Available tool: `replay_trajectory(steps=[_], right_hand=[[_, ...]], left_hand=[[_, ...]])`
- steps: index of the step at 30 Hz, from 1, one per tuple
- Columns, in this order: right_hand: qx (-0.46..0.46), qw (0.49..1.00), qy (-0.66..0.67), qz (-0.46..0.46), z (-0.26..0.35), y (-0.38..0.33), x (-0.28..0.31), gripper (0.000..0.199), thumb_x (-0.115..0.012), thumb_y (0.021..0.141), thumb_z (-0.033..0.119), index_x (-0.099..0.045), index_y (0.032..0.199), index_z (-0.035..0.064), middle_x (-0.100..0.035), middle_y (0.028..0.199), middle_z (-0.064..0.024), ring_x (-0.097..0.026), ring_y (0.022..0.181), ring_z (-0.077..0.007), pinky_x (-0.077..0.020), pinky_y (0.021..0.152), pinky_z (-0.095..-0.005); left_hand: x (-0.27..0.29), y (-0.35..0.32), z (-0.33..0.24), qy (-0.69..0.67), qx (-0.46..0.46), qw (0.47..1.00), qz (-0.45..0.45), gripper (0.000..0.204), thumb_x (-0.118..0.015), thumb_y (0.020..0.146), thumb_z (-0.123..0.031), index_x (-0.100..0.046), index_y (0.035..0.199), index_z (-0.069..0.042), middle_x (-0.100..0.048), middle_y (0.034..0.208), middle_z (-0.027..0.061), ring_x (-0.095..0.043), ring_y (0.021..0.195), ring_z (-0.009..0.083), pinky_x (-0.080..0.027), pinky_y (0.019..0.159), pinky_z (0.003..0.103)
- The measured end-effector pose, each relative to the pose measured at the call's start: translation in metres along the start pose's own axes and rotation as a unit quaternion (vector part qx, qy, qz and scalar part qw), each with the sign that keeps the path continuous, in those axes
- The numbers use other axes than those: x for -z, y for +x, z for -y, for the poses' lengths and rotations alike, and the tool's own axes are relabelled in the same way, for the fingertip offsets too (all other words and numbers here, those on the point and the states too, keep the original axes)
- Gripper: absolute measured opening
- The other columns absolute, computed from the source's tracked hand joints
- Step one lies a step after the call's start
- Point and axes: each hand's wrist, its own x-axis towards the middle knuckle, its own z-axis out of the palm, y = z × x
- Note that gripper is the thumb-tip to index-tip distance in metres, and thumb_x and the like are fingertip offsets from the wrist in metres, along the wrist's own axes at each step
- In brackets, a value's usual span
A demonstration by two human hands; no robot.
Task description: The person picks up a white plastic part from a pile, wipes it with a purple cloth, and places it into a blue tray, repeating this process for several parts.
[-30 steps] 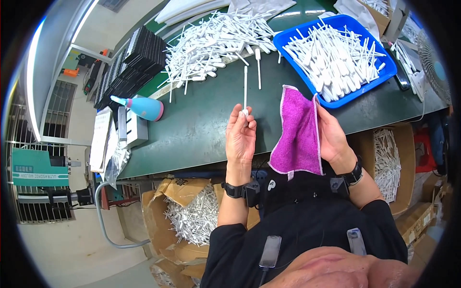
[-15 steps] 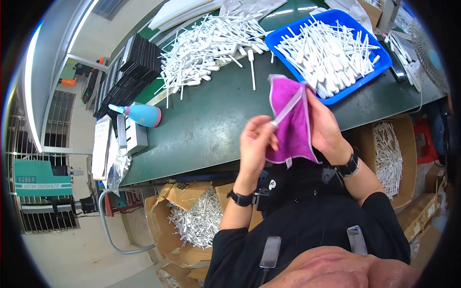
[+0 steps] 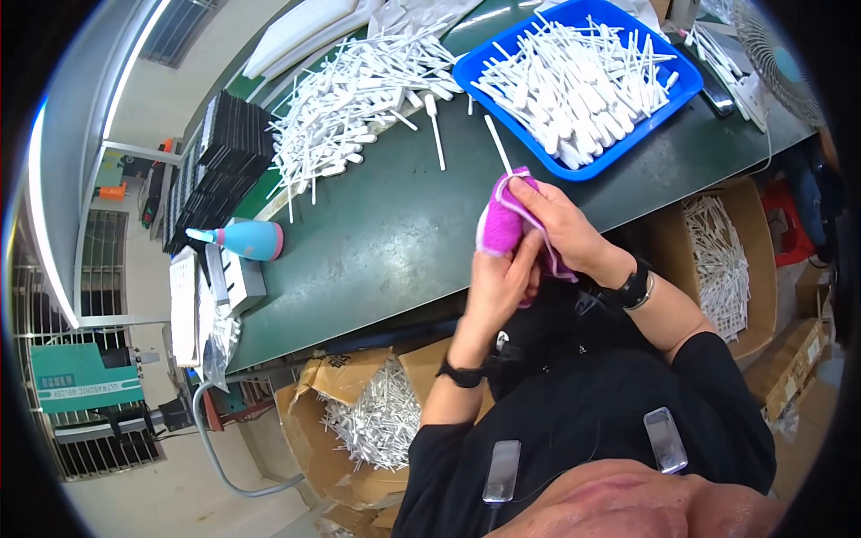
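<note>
A purple cloth (image 3: 502, 226) is bunched around a white plastic stick (image 3: 497, 143), whose narrow end pokes out at the top. My right hand (image 3: 567, 229) is closed on the cloth from the right, its thumb near where the stick comes out. Below it, my left hand (image 3: 504, 285) is closed on the lower part of the cloth. The stick's other end is hidden in the cloth and hands. Just beyond them stands a blue tray (image 3: 619, 159) heaped with white sticks that have wider ends. A single white stick (image 3: 437, 134) lies on the green table (image 3: 359, 251).
A pile of white sticks (image 3: 350, 103) covers the far left of the table, beside stacked black trays (image 3: 220, 148). A blue squeeze bottle (image 3: 247, 240) stands at left. Cardboard boxes (image 3: 336, 369) of small white parts sit below the table. A fan (image 3: 776, 63) is at far right.
The cloth, spread open before, is now gathered around the stick. My hands have come together on it, and the stick's narrow end now points up and away. The view has shifted slightly.
</note>
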Motion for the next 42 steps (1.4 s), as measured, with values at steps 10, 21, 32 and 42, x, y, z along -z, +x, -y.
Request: replay_trajectory(steps=[10,21,32,42], right_hand=[[-0.184,0.966,0.047,0.177,0.013,-0.007,0.033,0.032,-0.047,0.097,0.033,-0.055,0.078,0.0090,-0.051,0.066,0.0057,-0.047,0.059,-0.0033,-0.0383,0.053,-0.0192],[0.062,0.979,-0.167,0.094,-0.002,-0.014,0.045,0.039,-0.041,0.100,0.034,-0.055,0.079,0.0044,-0.053,0.068,0.0051,-0.047,0.062,-0.0022,-0.0396,0.056,-0.0195],[0.059,0.991,-0.083,0.091,-0.005,-0.010,0.049,0.037,-0.042,0.100,0.032,-0.057,0.079,0.0053,-0.055,0.069,0.0052,-0.048,0.062,-0.0007,-0.0402,0.056,-0.0180],[0.053,0.990,-0.080,0.103,-0.004,-0.006,0.046,0.035,-0.042,0.100,0.030,-0.058,0.081,0.0049,-0.056,0.071,0.0052,-0.049,0.064,-0.0010,-0.0412,0.057,-0.0178]], left_hand=[[0.036,0.035,-0.042,-0.186,-0.100,0.975,-0.076,0.036,-0.048,0.097,-0.030,-0.063,0.081,-0.001,-0.046,0.051,-0.0016,-0.037,0.043,0.0035,-0.027,0.039,0.021],[0.065,0.113,-0.082,-0.277,-0.205,0.915,-0.211,0.037,-0.043,0.098,-0.031,-0.056,0.084,0.000,-0.038,0.051,-0.0018,-0.035,0.039,0.0067,-0.024,0.035,0.022],[0.114,0.230,-0.071,0.452,-0.101,0.864,-0.196,0.051,-0.054,0.084,-0.051,-0.068,0.082,-0.003,-0.067,0.072,0.0148,-0.065,0.064,0.0251,-0.050,0.061,0.036],[0.128,0.214,0.001,0.448,-0.040,0.857,-0.250,0.043,-0.067,0.074,-0.048,-0.070,0.077,-0.005,-0.067,0.074,0.0142,-0.065,0.073,0.0281,-0.050,0.068,0.037]])
